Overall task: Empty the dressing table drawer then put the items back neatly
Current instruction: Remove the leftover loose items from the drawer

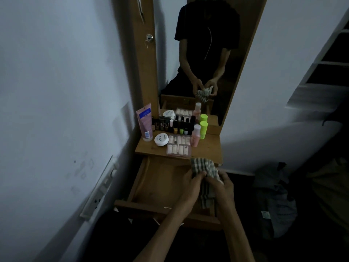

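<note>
Both hands, the left hand (192,183) and right hand (222,183), pinch a striped cloth (204,168) over the open drawer (160,184), apparently folding it. The drawer looks emptied; its items stand on the tabletop (207,150). Next likely calls for laying the cloth inside, where bare floor leaves ample room within the side walls.

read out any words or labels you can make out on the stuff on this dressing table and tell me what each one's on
None can be read with confidence.
White round jar: dark print on the lid, too blurred to read.
Pink tube: blue label patches, text too small.
Nail polish bottles: no legible labels.
Pink bottle and green bottle: no legible text.
</note>
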Motion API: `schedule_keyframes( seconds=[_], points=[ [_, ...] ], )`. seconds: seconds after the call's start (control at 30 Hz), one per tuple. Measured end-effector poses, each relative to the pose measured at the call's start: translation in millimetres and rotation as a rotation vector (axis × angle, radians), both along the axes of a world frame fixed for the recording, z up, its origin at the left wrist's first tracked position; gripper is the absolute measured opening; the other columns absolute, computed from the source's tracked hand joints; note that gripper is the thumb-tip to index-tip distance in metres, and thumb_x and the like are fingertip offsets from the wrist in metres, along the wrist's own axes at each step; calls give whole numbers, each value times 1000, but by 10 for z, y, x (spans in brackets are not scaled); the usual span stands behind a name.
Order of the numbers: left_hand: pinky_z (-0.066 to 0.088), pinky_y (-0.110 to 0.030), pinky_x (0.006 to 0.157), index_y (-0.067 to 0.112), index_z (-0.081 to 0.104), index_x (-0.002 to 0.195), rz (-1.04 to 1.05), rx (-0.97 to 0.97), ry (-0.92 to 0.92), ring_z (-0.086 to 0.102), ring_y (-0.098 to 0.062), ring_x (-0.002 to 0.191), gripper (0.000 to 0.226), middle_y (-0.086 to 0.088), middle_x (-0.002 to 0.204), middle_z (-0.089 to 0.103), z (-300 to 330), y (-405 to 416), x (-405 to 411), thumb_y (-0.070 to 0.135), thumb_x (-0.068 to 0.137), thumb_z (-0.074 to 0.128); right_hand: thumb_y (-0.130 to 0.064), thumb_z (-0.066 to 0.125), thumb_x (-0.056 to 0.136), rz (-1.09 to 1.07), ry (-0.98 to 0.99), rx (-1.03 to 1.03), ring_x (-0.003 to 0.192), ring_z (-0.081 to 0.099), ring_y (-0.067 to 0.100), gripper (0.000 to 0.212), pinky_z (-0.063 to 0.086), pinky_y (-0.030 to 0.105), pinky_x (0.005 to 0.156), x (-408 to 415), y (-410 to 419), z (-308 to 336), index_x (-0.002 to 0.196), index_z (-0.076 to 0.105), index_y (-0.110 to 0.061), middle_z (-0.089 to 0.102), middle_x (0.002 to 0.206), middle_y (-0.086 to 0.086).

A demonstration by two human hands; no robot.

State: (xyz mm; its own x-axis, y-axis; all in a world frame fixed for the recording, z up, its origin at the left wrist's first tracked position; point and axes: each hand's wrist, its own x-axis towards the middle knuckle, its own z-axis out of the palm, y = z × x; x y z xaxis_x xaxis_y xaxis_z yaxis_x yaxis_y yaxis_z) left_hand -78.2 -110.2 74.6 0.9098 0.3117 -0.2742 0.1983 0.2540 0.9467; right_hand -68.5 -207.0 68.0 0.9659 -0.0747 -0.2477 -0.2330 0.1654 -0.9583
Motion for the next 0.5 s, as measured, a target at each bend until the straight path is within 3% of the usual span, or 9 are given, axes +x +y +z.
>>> schedule_keyframes(
  seconds=[0.17, 0.23, 0.33, 0.43, 0.5],
  points=[
    [53, -18, 63, 20, 72, 85, 105, 3, 66, 71, -21, 86, 21, 4, 79, 71, -129, -4, -135, 7, 96, 59, -17, 80, 85, 3, 54, -119, 107, 67, 25, 55, 57, 50, 94, -74, 63, -160, 135, 59, -17, 68, 122, 7],
    [49, -11, 55, 17, 69, 90, 104, 27, 64, 67, -10, 80, 16, 7, 79, 67, -71, 34, -187, 10, 98, 58, -28, 82, 82, 30, 117, -104, 105, 69, 26, 50, 59, 51, 92, -69, 62, -191, 129, 64, -22, 70, 120, 5],
    [47, -7, 53, 20, 66, 96, 20, 103, 30, 62, 1, 69, 13, 12, 81, 65, -19, 122, -207, 13, 100, 57, -25, 76, 90, 117, 222, -52, 100, 72, 28, 28, 61, 46, 86, -31, 55, -171, 117, 69, -21, 74, 110, 6],
    [46, -6, 57, 34, 63, 92, -65, 176, -21, 62, 12, 69, 23, 18, 84, 64, 1, 217, -185, 13, 98, 57, -21, 77, 89, 127, 249, -57, 98, 73, 33, 26, 61, 52, 88, 36, 79, -207, 113, 74, -15, 76, 107, 10],
    [48, -11, 69, 37, 63, 96, -92, 262, -24, 63, 10, 83, 25, 19, 91, 65, -35, 314, -184, 13, 97, 59, -19, 80, 84, 103, 247, -66, 97, 74, 33, 30, 61, 53, 87, 49, 98, -244, 113, 76, -14, 77, 105, 10]
  ],
)
